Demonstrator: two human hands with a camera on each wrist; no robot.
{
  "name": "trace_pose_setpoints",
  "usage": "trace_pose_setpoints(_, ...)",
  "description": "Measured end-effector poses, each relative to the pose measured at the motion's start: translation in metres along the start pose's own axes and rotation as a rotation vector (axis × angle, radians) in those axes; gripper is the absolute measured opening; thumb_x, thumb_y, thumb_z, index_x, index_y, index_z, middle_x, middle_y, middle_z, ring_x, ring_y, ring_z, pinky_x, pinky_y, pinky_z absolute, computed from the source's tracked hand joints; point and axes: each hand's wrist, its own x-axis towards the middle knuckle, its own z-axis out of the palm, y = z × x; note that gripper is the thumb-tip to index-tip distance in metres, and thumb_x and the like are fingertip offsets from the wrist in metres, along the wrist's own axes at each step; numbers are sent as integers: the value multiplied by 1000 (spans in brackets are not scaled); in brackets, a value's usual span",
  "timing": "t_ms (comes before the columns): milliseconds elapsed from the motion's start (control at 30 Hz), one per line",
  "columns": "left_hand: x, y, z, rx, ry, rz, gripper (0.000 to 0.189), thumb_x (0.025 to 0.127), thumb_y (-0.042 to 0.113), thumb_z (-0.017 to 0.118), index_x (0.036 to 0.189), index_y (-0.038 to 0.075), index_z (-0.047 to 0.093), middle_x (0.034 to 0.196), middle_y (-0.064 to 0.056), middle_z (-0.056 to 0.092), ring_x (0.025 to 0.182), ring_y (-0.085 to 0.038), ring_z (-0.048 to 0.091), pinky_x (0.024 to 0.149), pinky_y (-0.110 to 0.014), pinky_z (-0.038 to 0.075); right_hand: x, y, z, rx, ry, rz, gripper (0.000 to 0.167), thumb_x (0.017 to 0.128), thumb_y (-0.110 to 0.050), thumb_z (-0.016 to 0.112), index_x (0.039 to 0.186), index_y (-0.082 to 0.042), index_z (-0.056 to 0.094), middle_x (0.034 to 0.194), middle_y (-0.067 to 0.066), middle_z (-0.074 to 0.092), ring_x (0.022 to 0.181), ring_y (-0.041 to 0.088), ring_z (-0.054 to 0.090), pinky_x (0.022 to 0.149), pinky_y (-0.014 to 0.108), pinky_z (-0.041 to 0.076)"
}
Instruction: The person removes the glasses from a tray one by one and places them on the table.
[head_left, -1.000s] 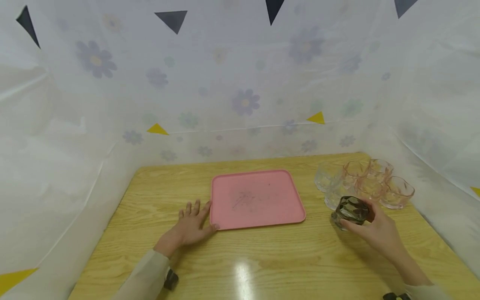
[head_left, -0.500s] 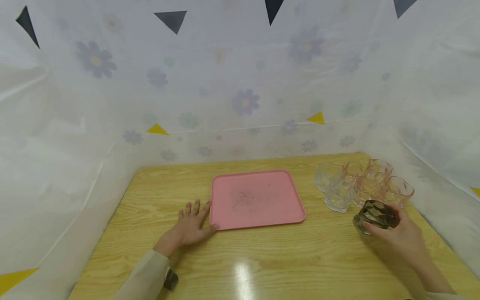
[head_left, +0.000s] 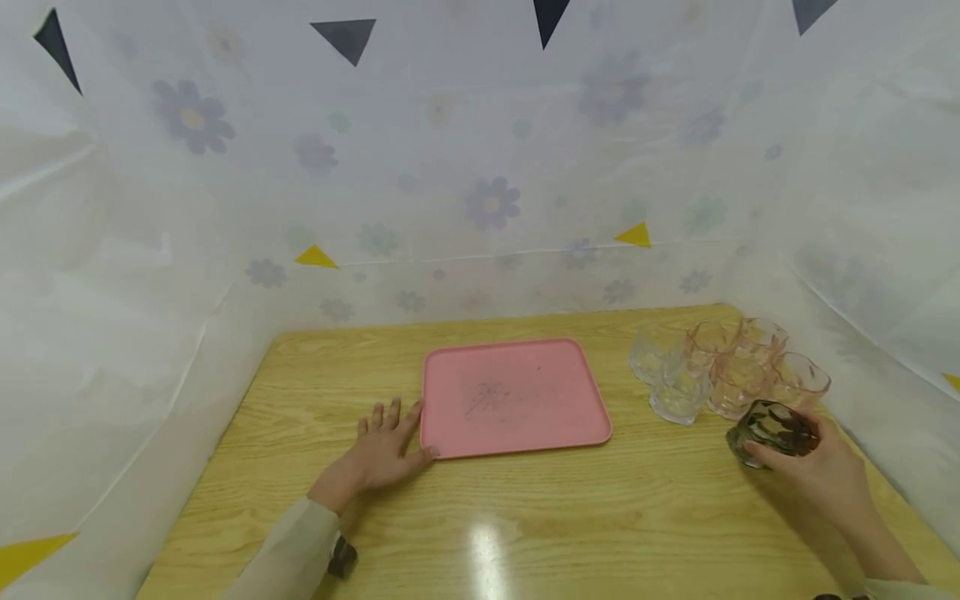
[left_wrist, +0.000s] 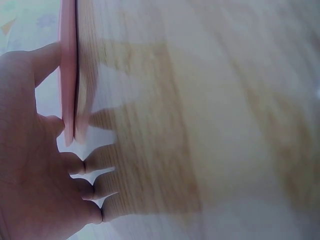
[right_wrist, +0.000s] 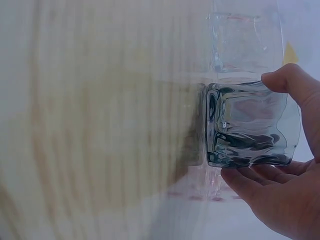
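My right hand (head_left: 825, 475) grips a dark smoky-grey glass (head_left: 767, 432) at the right of the table, thumb on one side and fingers on the other. In the right wrist view the same glass (right_wrist: 250, 125) has a thick base close over the wood. Just behind it stand clear glasses (head_left: 678, 396) and pink-tinted glasses (head_left: 799, 379). My left hand (head_left: 382, 454) lies with spread fingers at the near left corner of a pink tray (head_left: 517, 400). Its thumb and index finger touch the tray's edge, as the left wrist view shows against the tray rim (left_wrist: 68, 75).
The wood-grain table (head_left: 570, 533) carries the tray in the middle and the glasses clustered at the back right. White flower-patterned sheeting (head_left: 480, 150) encloses the back and both sides.
My right hand has moved the smoky glass to the right, from in front of the clear glasses to in front of the pink ones. The left hand and tray have stayed still.
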Motion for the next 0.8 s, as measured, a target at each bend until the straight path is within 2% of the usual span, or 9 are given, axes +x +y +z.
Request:
trace_pose_setpoints(67,0,0,0,0,1,1,90,103,66,48,171,18,14,172,-33,5,157,-61,-2,123,-79,0,1,2,0,10,2,9,107,93,-45,79,158,17,21,143,49,41,115,64,52,62,18,43)
trace_pose_setpoints(200,-1,0,1,-8,7,9,90,103,66,48,171,17,15,171,-35,6,156,-62,-2,122,-80,0,1,4,0,20,-5,24,106,94,-46,78,158,15,21,144,48,41,115,63,52,61,15,40)
trace_pose_setpoints(267,-2,1,1,-21,15,20,91,103,66,49,171,16,16,170,-37,8,156,-64,-1,121,-81,-1,1,4,0,17,-12,27,106,95,-46,77,159,16,19,144,49,40,116,64,51,67,28,50)
trace_pose_setpoints(333,-2,1,1,-44,26,31,92,102,66,50,170,14,19,170,-39,8,154,-66,-1,120,-83,-1,1,4,0,14,-20,27,106,96,-46,76,159,16,18,144,50,39,117,65,50,75,45,54)
trace_pose_setpoints(367,-3,1,1,-49,30,33,92,101,66,51,170,14,19,169,-39,9,154,-66,-1,120,-83,-1,1,4,-1,14,-26,31,107,96,-47,75,159,16,16,145,51,38,117,66,49,78,54,53)
trace_pose_setpoints(467,-3,0,1,-43,24,28,92,102,66,50,170,14,18,170,-38,8,155,-66,-1,120,-83,0,2,4,-1,34,-51,21,110,98,-46,74,162,13,8,151,51,32,124,67,44,87,70,48)
trace_pose_setpoints(600,-2,0,0,-3,6,9,90,103,65,48,171,17,15,171,-35,6,156,-62,0,122,-80,1,2,-2,-1,75,-34,-27,113,97,-45,76,166,8,3,162,48,18,140,71,27,101,81,34)
trace_pose_setpoints(667,-2,-1,0,11,7,7,90,103,65,48,171,17,15,171,-34,7,156,-62,0,123,-80,2,4,-10,-2,88,3,-80,111,96,-42,78,167,4,6,165,46,14,143,72,20,101,86,26)
trace_pose_setpoints(800,-1,-1,-1,28,16,12,91,103,66,49,171,16,16,171,-35,9,156,-63,3,122,-80,4,13,-38,-3,57,87,-225,100,93,-34,82,165,2,23,162,44,25,140,71,27,95,84,31)
